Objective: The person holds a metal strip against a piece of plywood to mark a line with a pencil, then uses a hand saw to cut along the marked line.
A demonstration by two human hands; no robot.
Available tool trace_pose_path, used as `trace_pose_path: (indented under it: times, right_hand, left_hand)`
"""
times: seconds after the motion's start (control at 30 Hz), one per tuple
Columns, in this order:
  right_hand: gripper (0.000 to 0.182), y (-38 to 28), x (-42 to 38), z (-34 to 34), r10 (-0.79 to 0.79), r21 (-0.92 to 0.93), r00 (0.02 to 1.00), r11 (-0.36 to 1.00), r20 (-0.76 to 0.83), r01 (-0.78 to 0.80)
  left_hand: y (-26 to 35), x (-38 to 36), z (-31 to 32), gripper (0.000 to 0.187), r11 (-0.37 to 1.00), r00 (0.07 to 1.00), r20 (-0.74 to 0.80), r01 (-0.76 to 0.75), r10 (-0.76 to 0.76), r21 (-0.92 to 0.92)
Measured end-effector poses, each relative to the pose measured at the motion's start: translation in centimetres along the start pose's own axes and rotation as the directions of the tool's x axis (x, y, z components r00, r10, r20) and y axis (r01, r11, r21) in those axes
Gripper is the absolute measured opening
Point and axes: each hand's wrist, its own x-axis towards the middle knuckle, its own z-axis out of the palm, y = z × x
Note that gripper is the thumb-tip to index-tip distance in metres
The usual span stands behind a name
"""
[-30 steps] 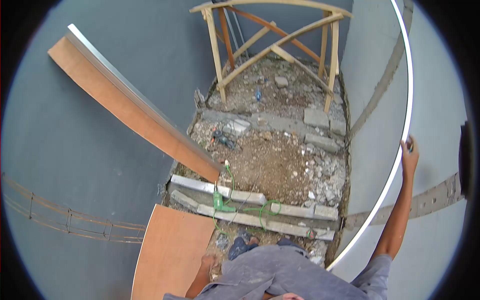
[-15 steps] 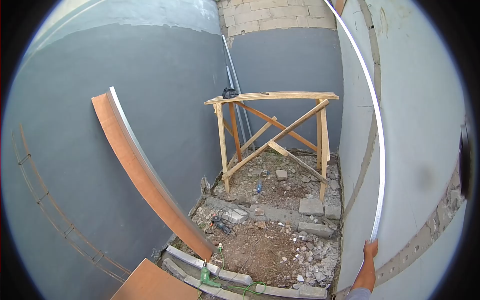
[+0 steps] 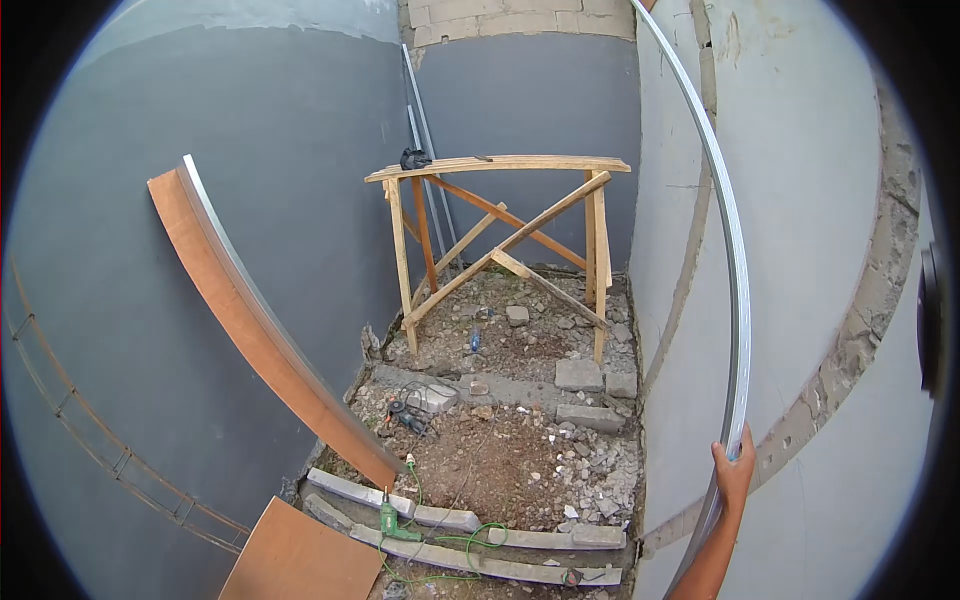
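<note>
A long silvery metal profile (image 3: pixel 735 280) runs up along the right wall and leaves the view at the top. My right hand (image 3: pixel 735 472) is wrapped around its lower part, with the thumb on the near left side. The profile continues down beside my forearm to the bottom edge. My left hand is out of view.
A wooden trestle (image 3: pixel 500 165) with crossed braces stands on rubble. An orange-brown panel with a metal edge (image 3: pixel 270 330) leans on the left wall. A green drill (image 3: pixel 394 522), an angle grinder (image 3: pixel 407 416), concrete beams (image 3: pixel 550 538) and another brown panel (image 3: pixel 300 560) lie lower down.
The camera view has shifted, so the surroundings sit further left and higher. My right hand still grips the profile, which has turned to show more of its grey side.
</note>
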Motion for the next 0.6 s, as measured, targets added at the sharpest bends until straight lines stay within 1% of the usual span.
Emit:
trace_pose_path:
  times: [0.03,0.07,0.1,0.17,0.2,0.23,0.27,0.3,0.33,0.37,0.43,0.47,0.5,0.53,0.57,0.6]
  right_hand:
    - [0.063,-1.1,0.2,-1.3,-0.007,-0.168,0.998,0.986,-0.056,-0.002]
    - [0.065,-3.6,0.7,-3.0,0.146,-0.29,0.987,0.943,-0.073,-0.161]
    - [0.067,-6.5,1.1,-5.2,0.294,-0.402,0.95,0.861,-0.109,-0.312]
    - [0.068,-11.9,1.8,-8.8,0.296,-0.523,0.931,0.771,-0.212,-0.364]
    - [0.068,-13.7,2.0,-10.4,0.181,-0.611,0.944,0.725,-0.275,-0.317]
    - [0.068,-16.5,2.4,-12.2,0.123,-0.681,0.946,0.667,-0.3,-0.303]
    - [0.067,-19.0,2.9,-14.2,0.055,-0.716,0.946,0.64,-0.321,-0.28]
    - [0.066,-21.7,3.5,-16.3,-0.014,-0.746,0.942,0.614,-0.336,-0.258]
    - [0.064,-25.6,4.0,-18.3,-0.057,-0.779,0.946,0.584,-0.32,-0.228]
    - [0.064,-28.9,4.3,-19.9,-0.14,-0.795,0.95,0.588,-0.279,-0.147]
    - [0.063,-35.6,5.0,-21.4,-0.336,-0.784,0.93,0.613,-0.149,0.096]
    - [0.062,-39.3,5.7,-21.7,-0.425,-0.749,0.903,0.619,-0.067,0.236]
    - [0.062,-42.0,6.0,-21.3,-0.49,-0.701,0.871,0.62,0.006,0.354]
    - [0.062,-44.4,6.4,-20.3,-0.544,-0.64,0.836,0.616,0.076,0.46]
    - [0.062,-46.4,6.8,-19.1,-0.581,-0.569,0.801,0.613,0.147,0.549]
    - [0.061,-47.8,6.9,-17.3,-0.604,-0.494,0.77,0.615,0.206,0.614]
  left_hand:
    - [-0.2,0.5,-0.2,0.027,0.999,0.999,0.021,-0.036,0.036,-0.007]
    - [-0.2,1.1,-0.4,0.028,0.997,0.996,0.045,-0.078,0.079,-0.027]
    - [-0.1,1.8,-0.7,0.029,0.989,0.988,0.073,-0.131,0.136,-0.069]
    - [0.4,3.2,-1.3,0.031,0.964,0.966,0.142,-0.191,0.218,-0.185]
    - [3.0,0.2,-1.6,0.032,0.952,0.962,0.082,-0.242,0.26,-0.188]
    - [4.6,-2.9,-2.1,0.034,0.938,0.954,0.018,-0.291,0.3,-0.19]
    - [4.4,-3.4,-2.7,0.034,0.938,0.955,0.011,-0.29,0.298,-0.191]
    - [3.9,-3.6,-3.6,0.035,0.915,0.944,0.01,-0.318,0.331,-0.247]
    - [3.3,-3.9,-4.5,0.036,0.888,0.932,0.006,-0.344,0.363,-0.307]
    - [2.8,-4.3,-5.5,0.036,0.864,0.937,0.011,-0.319,0.35,-0.39]
    - [3.4,-6.4,-7.9,0.038,0.852,0.932,-0.024,-0.341,0.362,-0.398]
    - [4.2,-7.3,-9.6,0.038,0.811,0.906,-0.018,-0.388,0.424,-0.438]
    - [6.3,-9.3,-11.4,0.038,0.774,0.872,-0.043,-0.454,0.487,-0.441]
    - [8.8,-10.9,-13.7,0.036,0.718,0.806,-0.097,-0.569,0.584,-0.401]
    - [13.2,-16.7,-16.2,0.035,0.625,0.722,-0.184,-0.676,0.667,-0.39]
    - [16.5,-21.6,-18.8,0.032,0.498,0.585,-0.259,-0.801,0.768,-0.333]
